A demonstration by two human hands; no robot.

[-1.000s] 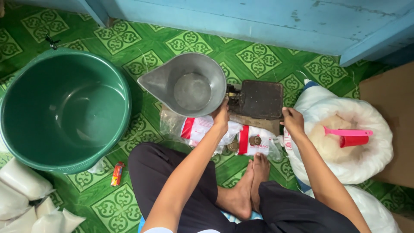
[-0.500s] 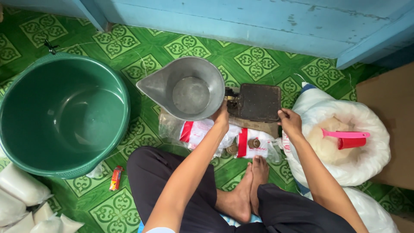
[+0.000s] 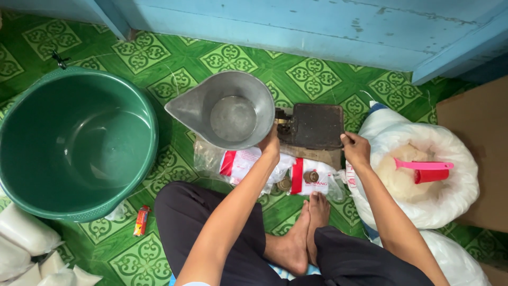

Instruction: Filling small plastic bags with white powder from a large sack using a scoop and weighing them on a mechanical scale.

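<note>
I sit cross-legged on a green patterned floor. My left hand (image 3: 271, 144) grips the near rim of a grey metal scale pan with a spout (image 3: 222, 110), which is empty. My right hand (image 3: 355, 148) rests on the right near corner of the dark flat platform of a balance scale (image 3: 317, 125). Below the scale lie clear plastic bags with red and white print (image 3: 246, 163) and a few small brass weights (image 3: 310, 176).
A big empty green basin (image 3: 79, 143) stands at the left. At the right an open white sack of white grains (image 3: 418, 180) holds a pink scoop (image 3: 426, 170). Filled clear bags (image 3: 26, 249) lie bottom left. A blue wall (image 3: 296, 26) runs behind; cardboard (image 3: 476, 137) at far right.
The view has shifted slightly; both hands stay on the pan and the scale platform with hardly any movement.
</note>
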